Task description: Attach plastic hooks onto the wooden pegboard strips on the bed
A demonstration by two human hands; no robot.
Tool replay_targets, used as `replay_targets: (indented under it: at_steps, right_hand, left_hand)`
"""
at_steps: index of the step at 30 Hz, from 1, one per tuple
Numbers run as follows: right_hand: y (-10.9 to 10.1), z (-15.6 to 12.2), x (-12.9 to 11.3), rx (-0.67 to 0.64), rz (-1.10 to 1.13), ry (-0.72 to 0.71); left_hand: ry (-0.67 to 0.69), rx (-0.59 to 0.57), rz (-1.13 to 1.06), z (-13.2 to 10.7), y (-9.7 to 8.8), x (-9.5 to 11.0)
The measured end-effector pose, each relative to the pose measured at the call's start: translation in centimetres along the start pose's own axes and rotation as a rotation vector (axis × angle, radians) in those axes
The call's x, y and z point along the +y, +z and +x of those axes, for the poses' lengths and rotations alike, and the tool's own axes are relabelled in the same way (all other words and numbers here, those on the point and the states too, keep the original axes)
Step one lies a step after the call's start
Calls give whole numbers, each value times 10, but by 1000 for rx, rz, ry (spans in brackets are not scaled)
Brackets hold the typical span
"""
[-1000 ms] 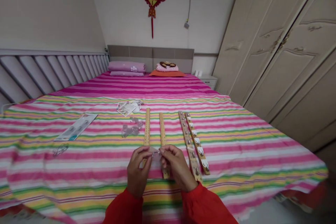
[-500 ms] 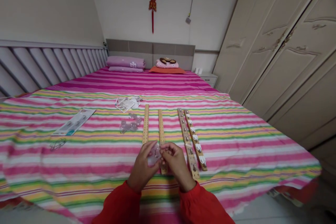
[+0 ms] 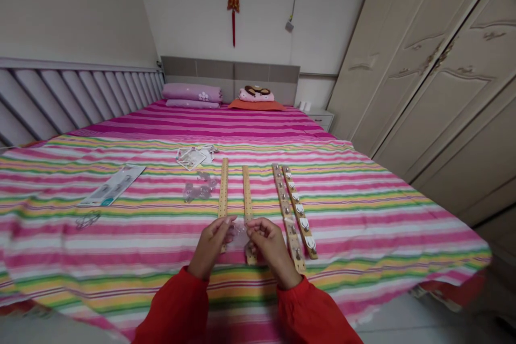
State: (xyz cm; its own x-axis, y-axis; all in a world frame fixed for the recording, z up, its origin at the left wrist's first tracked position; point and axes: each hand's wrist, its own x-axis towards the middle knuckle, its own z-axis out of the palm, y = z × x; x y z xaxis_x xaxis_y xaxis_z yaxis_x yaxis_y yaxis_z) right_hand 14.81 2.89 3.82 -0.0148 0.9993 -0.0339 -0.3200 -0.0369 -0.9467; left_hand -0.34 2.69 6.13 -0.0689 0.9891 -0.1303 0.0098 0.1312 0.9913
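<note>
A small clear plastic bag (image 3: 239, 239) hangs between my two hands above the bed, with a thin shiny metal piece (image 3: 236, 229) at its left side. My right hand (image 3: 269, 244) pinches the bag's right edge between thumb and fingertips. At the left, my left hand (image 3: 213, 242) has its thumb and fingers closed by the metal piece; whether it grips that piece or the bag is too small to tell. Under the hands lie two wooden strips with holes, the left strip (image 3: 223, 188) and the middle strip (image 3: 247, 188).
To the right lie a strip with metal fittings (image 3: 285, 201) and a strip with white pieces (image 3: 299, 208). Crumpled clear bags (image 3: 200, 189), paper cards (image 3: 195, 157), a blister card (image 3: 115, 185) and thin metal rings (image 3: 87, 219) rest on the striped sheet (image 3: 141, 247).
My left hand has drawn a little left, away from my right hand, and more of the plastic bag shows between them. The view has tilted slightly.
</note>
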Motion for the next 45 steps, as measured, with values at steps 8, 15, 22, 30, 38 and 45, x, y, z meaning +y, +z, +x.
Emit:
replay_targets:
  at_steps: [8,15,22,30,38,45]
  right_hand:
    - [-4,3,3,94,113,53]
    - [-7,6,-1,-23,6,56]
    - [-5,16,-19,31,8,-38]
    - [2,14,0,54,145,12]
    - [9,31,1,56,276,2]
    - [-1,61,0,157,65,-92]
  left_hand:
    - [-155,-57,-203,4,6,-16]
    - [-41,-93,-40,10,10,-5]
    - [-145,-69,-154,11,16,-1]
    - [-209,126,-557,18,26,-3]
    - [-160,131,-658,34,37,-3]
    - [-105,72,-345,55,36,-12]
